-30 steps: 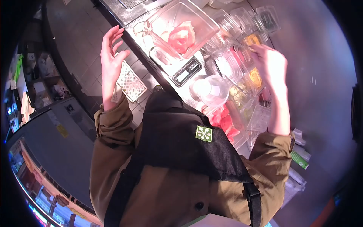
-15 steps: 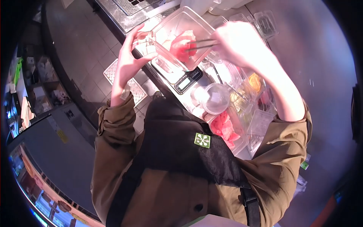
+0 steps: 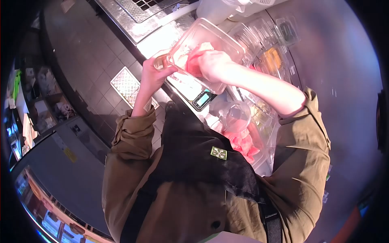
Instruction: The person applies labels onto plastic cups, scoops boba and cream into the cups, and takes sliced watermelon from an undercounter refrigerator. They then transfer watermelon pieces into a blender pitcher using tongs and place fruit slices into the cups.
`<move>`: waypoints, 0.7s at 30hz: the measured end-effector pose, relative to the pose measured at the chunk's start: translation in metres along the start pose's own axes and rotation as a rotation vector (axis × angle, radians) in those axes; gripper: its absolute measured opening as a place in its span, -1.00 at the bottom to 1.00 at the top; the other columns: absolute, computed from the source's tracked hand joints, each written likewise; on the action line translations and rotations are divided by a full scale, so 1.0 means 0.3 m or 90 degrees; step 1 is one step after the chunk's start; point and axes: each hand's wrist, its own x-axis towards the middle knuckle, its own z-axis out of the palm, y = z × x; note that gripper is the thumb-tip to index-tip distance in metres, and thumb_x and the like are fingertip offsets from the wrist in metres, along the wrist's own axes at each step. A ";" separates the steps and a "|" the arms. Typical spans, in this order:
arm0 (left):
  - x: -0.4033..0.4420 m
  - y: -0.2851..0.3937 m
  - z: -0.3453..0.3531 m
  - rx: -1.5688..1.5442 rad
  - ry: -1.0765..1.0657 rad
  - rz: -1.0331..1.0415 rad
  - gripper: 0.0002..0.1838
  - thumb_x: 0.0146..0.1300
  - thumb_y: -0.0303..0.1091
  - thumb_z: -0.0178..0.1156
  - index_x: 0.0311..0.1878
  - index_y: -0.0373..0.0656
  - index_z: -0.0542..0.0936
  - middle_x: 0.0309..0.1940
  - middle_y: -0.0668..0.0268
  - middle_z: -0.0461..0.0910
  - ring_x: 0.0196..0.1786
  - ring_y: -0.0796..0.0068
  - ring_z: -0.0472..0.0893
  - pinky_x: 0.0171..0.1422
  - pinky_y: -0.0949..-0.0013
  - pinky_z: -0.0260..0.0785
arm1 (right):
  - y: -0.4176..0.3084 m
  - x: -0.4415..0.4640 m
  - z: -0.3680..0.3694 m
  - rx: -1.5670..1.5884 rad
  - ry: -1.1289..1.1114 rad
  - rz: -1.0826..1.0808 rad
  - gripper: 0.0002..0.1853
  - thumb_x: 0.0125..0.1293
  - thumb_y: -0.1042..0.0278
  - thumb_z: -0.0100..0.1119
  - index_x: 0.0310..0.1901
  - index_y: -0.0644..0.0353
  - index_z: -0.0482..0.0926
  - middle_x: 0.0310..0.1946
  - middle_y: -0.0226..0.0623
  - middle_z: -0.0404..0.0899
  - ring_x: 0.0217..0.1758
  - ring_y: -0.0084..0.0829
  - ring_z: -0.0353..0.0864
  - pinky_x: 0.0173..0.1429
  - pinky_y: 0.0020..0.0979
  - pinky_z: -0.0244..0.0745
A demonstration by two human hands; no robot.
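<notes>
My left hand (image 3: 154, 76) is closed around a clear cup (image 3: 161, 61), tilted at the left edge of a clear plastic tub (image 3: 229, 38). Pink-red pieces that look like fruit flesh (image 3: 194, 60) lie in this tub. Over them, my right hand (image 3: 214, 65) reaches in with its fingers closed. The thin metal tongs it held half a second ago are now mostly hidden by the hand. Below the tub stands a digital kitchen scale (image 3: 202, 100) with a lit display.
A clear round cup (image 3: 237, 114) stands to the right of the scale. Nearby, another tub holds pink-red pieces (image 3: 243, 146). Farther right, a clear container has orange-yellow pieces (image 3: 272, 58). A metal drip grate (image 3: 135, 10) lies at the back, and white jugs (image 3: 214, 9) stand beyond the tub.
My right hand has moved left and down into the tub, onto the pink-red pieces. My left hand, cup and tub appear lower and farther right in view. The scale's display has turned from whitish to cyan.
</notes>
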 end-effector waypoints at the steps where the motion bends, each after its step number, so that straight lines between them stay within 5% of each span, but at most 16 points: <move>1: -0.016 0.009 0.007 -0.018 0.014 0.001 -0.58 -0.05 -0.47 0.38 -0.08 -0.38 0.54 -0.46 0.39 0.52 -0.42 0.70 0.48 -0.33 0.58 0.37 | 0.003 -0.003 -0.015 0.038 -0.050 0.001 -0.81 0.05 0.41 0.02 -0.39 0.20 0.64 -0.42 -0.08 0.61 -0.24 -0.20 0.63 -0.14 -0.31 0.52; 5: -0.007 -0.011 -0.017 0.061 -0.017 0.052 -0.54 -0.10 -0.53 0.40 -0.06 -0.32 0.52 -0.52 0.43 0.41 -0.43 0.68 0.48 -0.37 0.55 0.41 | 0.000 -0.121 -0.178 0.111 0.017 -0.030 -0.77 0.11 0.32 0.08 -0.40 0.35 0.58 -0.44 0.03 0.57 -0.24 -0.07 0.59 -0.09 -0.17 0.48; 8: -0.015 0.010 -0.009 -0.037 -0.024 -0.028 -0.51 -0.12 -0.55 0.40 -0.04 -0.29 0.51 -0.52 0.44 0.41 -0.42 0.69 0.43 -0.35 0.56 0.39 | 0.012 -0.191 -0.267 -0.011 0.044 0.022 -0.69 0.11 0.24 0.11 -0.45 0.42 0.56 -0.50 0.09 0.54 -0.30 -0.03 0.58 -0.13 -0.17 0.48; 14: -0.007 -0.027 -0.020 0.057 -0.013 0.038 -0.44 -0.20 -0.56 0.43 -0.02 -0.28 0.50 -0.49 0.46 0.42 -0.43 0.71 0.37 -0.31 0.58 0.34 | 0.017 -0.228 -0.232 -0.103 0.191 0.001 -0.81 -0.02 0.37 0.09 -0.51 0.33 0.59 -0.55 -0.02 0.57 -0.39 -0.14 0.64 -0.22 -0.27 0.54; 17: -0.014 -0.050 -0.022 0.024 -0.016 0.031 -0.41 -0.24 -0.52 0.45 -0.01 -0.27 0.51 -0.52 0.48 0.44 -0.45 0.73 0.36 -0.34 0.58 0.31 | 0.043 -0.180 -0.136 -0.180 0.188 -0.043 -0.84 -0.05 0.39 0.09 -0.52 0.30 0.58 -0.58 -0.06 0.56 -0.42 -0.15 0.64 -0.25 -0.29 0.54; 20: 0.002 -0.002 -0.025 0.092 -0.045 -0.106 -0.44 -0.24 -0.51 0.43 -0.05 -0.35 0.50 -0.31 0.35 0.59 -0.21 0.66 0.52 -0.09 0.51 0.39 | 0.069 -0.121 -0.102 -0.103 0.116 -0.084 -0.85 -0.03 0.44 0.03 -0.55 0.32 0.57 -0.57 0.01 0.55 -0.40 -0.10 0.62 -0.29 -0.23 0.53; 21: 0.000 -0.002 -0.019 0.100 -0.029 -0.064 -0.43 -0.24 -0.49 0.44 -0.04 -0.32 0.52 -0.42 0.40 0.52 -0.31 0.69 0.45 -0.18 0.54 0.35 | 0.070 -0.110 -0.100 -0.076 0.094 -0.096 -0.84 -0.02 0.45 0.01 -0.56 0.32 0.56 -0.56 0.03 0.55 -0.39 -0.08 0.62 -0.30 -0.21 0.53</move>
